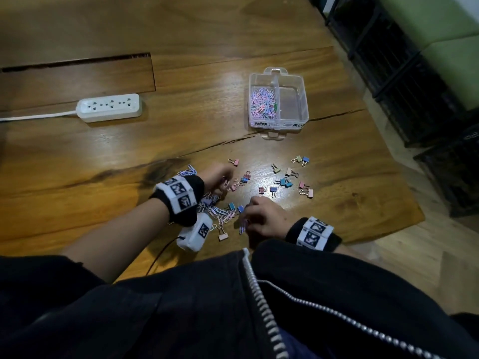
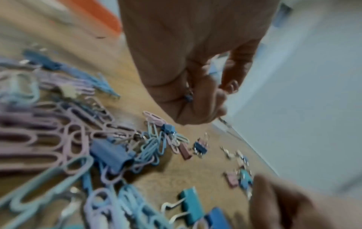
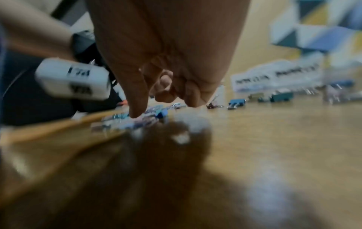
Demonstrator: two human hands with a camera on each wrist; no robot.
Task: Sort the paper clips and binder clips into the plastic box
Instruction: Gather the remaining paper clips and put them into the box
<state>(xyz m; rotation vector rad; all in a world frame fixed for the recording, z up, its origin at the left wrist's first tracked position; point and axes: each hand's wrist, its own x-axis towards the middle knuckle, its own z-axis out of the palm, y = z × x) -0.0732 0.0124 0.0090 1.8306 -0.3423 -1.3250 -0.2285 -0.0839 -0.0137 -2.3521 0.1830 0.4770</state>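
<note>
Curled tight, my left hand [image 2: 188, 86] grips a small bunch of clips over the loose pile of paper clips [image 1: 216, 211]. My right hand [image 1: 264, 218] pinches paper clips at the pile's near edge (blurred in the wrist view). Binder clips [image 1: 283, 181] lie scattered farther right; the plastic box [image 1: 302, 99] sits beyond them, paper clips in its left compartment.

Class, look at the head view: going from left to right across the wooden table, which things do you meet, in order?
White power strip → left hand → right hand → clear plastic box, its left compartment holding paper clips → a green and a blue binder clip side by side.
</note>
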